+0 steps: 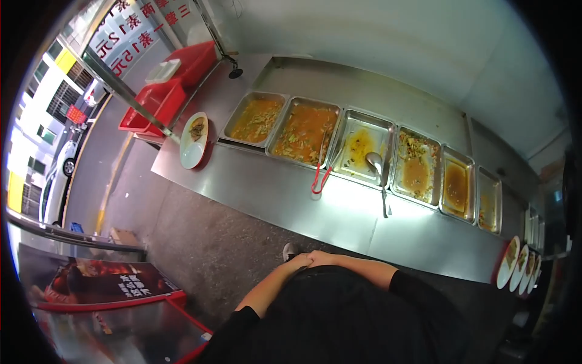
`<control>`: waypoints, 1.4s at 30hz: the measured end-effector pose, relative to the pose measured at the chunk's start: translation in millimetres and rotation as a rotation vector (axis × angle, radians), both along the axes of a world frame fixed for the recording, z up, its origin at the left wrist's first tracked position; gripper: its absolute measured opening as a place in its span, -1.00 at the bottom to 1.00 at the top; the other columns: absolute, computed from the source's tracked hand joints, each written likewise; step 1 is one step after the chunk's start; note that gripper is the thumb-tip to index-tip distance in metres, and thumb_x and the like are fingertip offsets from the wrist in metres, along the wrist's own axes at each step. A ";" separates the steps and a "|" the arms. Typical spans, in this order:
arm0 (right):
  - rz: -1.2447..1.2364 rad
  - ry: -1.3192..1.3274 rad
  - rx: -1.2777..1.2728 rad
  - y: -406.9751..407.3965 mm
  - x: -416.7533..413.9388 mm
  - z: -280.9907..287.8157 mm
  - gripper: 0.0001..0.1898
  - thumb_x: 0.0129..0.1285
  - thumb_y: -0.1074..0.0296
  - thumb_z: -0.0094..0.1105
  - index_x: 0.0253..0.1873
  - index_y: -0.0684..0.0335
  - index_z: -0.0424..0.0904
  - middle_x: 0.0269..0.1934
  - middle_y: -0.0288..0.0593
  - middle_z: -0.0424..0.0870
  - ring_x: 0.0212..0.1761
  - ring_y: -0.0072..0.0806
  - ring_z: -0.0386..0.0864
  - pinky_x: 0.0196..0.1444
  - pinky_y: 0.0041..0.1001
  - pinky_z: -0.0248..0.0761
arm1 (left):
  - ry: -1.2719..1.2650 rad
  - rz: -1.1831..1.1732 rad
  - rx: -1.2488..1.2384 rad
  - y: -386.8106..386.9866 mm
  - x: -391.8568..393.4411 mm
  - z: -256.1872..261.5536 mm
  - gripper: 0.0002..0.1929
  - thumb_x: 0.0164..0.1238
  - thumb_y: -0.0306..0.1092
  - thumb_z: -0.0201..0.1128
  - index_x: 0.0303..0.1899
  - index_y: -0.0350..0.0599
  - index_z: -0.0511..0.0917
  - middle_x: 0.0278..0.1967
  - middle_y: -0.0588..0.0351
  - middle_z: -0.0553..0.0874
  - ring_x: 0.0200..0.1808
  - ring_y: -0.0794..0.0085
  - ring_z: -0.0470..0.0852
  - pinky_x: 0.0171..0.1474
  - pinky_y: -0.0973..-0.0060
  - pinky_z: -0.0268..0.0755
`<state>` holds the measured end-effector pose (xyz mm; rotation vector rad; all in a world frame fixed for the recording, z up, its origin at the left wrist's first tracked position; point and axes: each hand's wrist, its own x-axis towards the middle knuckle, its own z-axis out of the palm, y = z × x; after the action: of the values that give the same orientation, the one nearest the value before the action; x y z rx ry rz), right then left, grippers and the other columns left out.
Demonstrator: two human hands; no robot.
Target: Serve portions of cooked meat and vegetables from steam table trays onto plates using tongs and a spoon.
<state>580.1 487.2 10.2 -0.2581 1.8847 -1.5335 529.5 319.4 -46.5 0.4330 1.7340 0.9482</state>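
My left hand [301,261] and my right hand [320,258] meet in front of my body, clasped together; no object shows in them, and their fingers are partly hidden. Beyond them runs a stainless steel counter [273,191] with a row of steel food trays. The two trays at the left hold orange-brown vegetable dishes [307,129]; red-handled tongs [320,182] lean on one. A metal serving spoon [377,166] rests across the rim of a tray with little food [359,148]. Further right are trays with brown sauce [456,182] and food remains.
An oval plate [193,152] with some food lies at the counter's left end, near red plastic tubs [157,107]. Several plates [508,262] of food stand at the right end. A red-edged cabinet [122,318] is at lower left. A metal frame [122,93] borders the street side.
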 end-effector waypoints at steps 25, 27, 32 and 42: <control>-0.280 -0.047 0.386 -68.4 -44.5 -5.7 -0.68 0.21 0.16 0.33 -0.07 0.29 0.64 -0.23 0.09 0.70 -0.21 -0.08 0.69 -0.10 -0.23 0.50 | -0.201 -0.578 0.318 -28.7 -108.1 -43.4 -0.54 0.20 -0.25 0.20 0.12 -0.26 0.59 0.09 -0.12 0.68 0.09 0.21 0.63 0.16 0.38 0.45; -0.305 0.026 0.360 -64.5 -42.3 5.0 -0.70 0.24 0.20 0.29 -0.05 0.28 0.65 -0.20 0.08 0.71 -0.15 -0.05 0.68 -0.07 -0.21 0.50 | -0.121 -0.541 0.250 -32.1 -108.4 -47.0 -0.56 0.21 -0.19 0.26 0.05 -0.27 0.63 -0.05 -0.07 0.74 -0.09 0.25 0.70 0.01 0.38 0.51; 0.023 0.247 0.438 -33.3 -50.3 24.6 -0.74 0.28 0.34 0.12 0.00 0.25 0.67 -0.11 0.00 0.71 0.01 -0.05 0.65 0.10 -0.17 0.48 | -0.174 -0.087 -0.082 -103.5 -148.7 -85.0 -0.71 0.28 -0.20 0.23 -0.43 -0.27 0.72 -0.45 0.00 0.78 -0.43 0.34 0.74 -0.28 0.37 0.58; -0.559 0.593 0.203 28.8 -92.2 99.3 -0.81 0.26 0.49 0.19 -0.06 0.25 0.70 -0.26 -0.08 0.70 -0.27 -0.19 0.67 -0.18 -0.33 0.54 | 0.111 0.353 -0.541 -253.3 -224.1 17.2 -0.75 0.32 -0.27 0.13 -0.46 -0.20 0.60 -0.58 0.06 0.66 -0.52 0.38 0.67 -0.49 0.35 0.49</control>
<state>488.0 515.9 109.5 -0.0972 2.7373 -1.7202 305.4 66.1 -29.3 -0.1816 2.1188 0.6581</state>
